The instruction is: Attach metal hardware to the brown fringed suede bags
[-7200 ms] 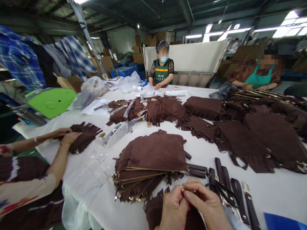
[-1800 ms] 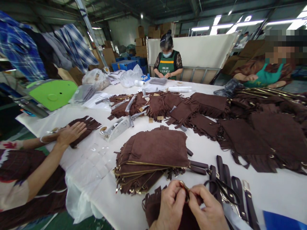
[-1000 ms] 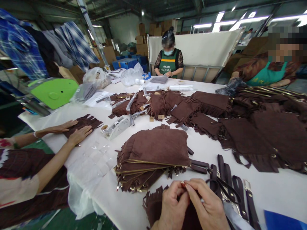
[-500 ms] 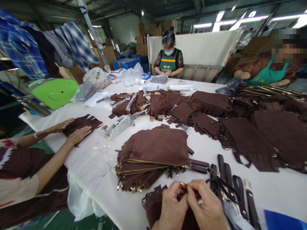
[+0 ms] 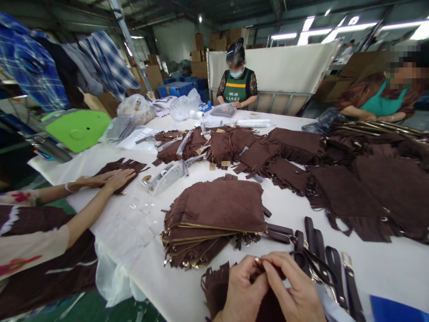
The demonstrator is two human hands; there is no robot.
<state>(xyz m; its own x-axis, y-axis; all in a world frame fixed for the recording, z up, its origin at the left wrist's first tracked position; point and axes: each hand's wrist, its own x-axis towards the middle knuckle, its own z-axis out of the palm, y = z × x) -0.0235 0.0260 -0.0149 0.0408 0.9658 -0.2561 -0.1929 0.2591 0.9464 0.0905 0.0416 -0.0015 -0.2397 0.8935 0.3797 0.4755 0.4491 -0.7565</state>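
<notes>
Three co-workers (image 5: 236, 76), two hands (image 5: 246, 290) on one fringed pouch (image 5: 214, 286), one tape dispenser (image 5: 164, 176).

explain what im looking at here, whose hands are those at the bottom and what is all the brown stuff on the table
The picture comes from a camera worn on a person's head, looking forward and down. The two hands at the bottom edge are that person's own: the left hand and the right hand meet over a brown fringed suede pouch, pinching a small gold metal ring at its top.

On the white cloth-covered table lie a stack of brown suede pouches with gold zips, dark brown straps with metal clasps on the right, and more fringed pieces farther back.

The arms at the left belong to a co-worker, whose hands press on another fringed piece. Two more people work at the far side.
</notes>
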